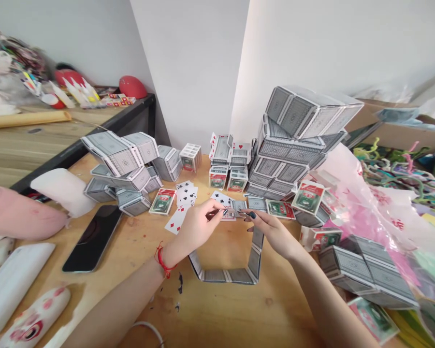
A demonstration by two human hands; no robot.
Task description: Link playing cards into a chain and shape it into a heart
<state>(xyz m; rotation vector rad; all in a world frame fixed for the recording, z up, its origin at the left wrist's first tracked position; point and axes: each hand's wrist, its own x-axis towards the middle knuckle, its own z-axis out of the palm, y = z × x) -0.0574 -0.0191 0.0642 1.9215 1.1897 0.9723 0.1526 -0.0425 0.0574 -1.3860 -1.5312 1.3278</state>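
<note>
Wooden table point(137, 270) lay under both hands. Left grip point(194, 226) and right grip point(271, 231) were each pinched shut on the top edge of a card strip point(224, 276). The strip stood looped between and just below them. Card blocks point(293, 145) were stacked beyond the right grip.

Behind left hand point(193, 228): card strip point(227, 276) left end hidden.
</note>
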